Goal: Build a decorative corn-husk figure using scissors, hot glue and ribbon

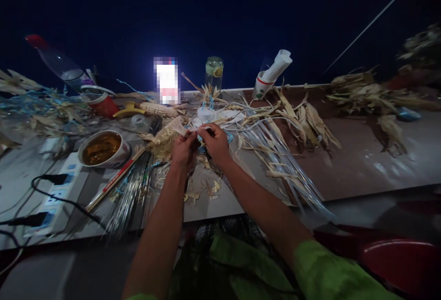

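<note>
Over the middle of the table, my left hand (186, 149) and my right hand (215, 143) meet with fingers pinched together. Between them is a pale strip of dry corn husk (178, 126), its wider end fanning out beyond my left fingers. A thin pale strand runs off to the right of my right hand; I cannot tell whether it joins the husk. Just past the hands stands a small white cup-like thing (206, 114), with blue string and husk points above it. Husk scraps (212, 189) lie below my wrists.
Left are a bowl of brown liquid (103, 150), a power strip (60, 194) with black cords, a wire bundle (132, 199) and a corn cob (159, 109). Behind stand a lit phone screen (166, 79), a bottle (214, 72) and a paper cup (262, 85). Clear rods (292, 166) lie right.
</note>
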Tool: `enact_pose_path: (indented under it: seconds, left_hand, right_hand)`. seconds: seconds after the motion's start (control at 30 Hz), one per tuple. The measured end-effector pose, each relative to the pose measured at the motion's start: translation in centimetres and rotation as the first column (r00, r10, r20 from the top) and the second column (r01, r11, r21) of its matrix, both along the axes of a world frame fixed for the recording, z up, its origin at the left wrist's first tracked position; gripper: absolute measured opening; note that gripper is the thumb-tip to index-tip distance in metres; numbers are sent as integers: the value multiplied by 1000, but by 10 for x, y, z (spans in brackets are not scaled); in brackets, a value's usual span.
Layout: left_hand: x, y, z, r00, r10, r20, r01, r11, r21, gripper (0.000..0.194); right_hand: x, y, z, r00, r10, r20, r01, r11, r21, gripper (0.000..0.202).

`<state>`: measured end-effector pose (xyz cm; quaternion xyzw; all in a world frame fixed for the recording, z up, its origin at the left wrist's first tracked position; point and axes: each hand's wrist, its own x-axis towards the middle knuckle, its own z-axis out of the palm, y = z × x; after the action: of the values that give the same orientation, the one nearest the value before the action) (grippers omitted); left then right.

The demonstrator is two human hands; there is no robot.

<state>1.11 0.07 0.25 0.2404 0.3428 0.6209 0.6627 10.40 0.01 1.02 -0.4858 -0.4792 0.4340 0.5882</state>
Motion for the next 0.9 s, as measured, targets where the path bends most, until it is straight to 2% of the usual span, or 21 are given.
enact_pose_path:
  seconds: [0.1,0.23,0.4,0.57,0.63,0.73,0.8,0.9]
  left_hand:
    - [-2,-2,3,998,57,-27,-58,998,-30,33]
    - [-2,-2,5,997,75,-27,-76,997,-11,35]
    - [0,2,0,993,91,-72,-90,996,10,34]
    - [-4,3,2,982,165,-95,-169,985,-36,35]
    - [-6,2,3,974,193,-122,-199,979,-39,35]
    - [-6,0,3,962,193,-194,-200,980,-20,29]
    - [-6,0,1,948,178,-265,-186,982,-7,23]
    - [-6,0,-2,916,196,-351,-201,979,24,21]
  right_hand:
    - [0,-1,-2,998,14,66,-16,999,35,19]
    - [-1,-1,-6,972,-9,236,-10,997,80,14]
    - [-1,0,-5,944,-24,328,8,999,48,15]
    - [28,8,5,895,40,443,-61,998,32,21]
    - [46,13,7,807,40,589,-27,999,-30,23]
    - [61,12,9,574,200,794,-50,976,-210,24]
    - [60,6,11,400,287,871,-52,955,-291,28]
    - [51,-3,14,173,300,938,-24,954,-300,31]
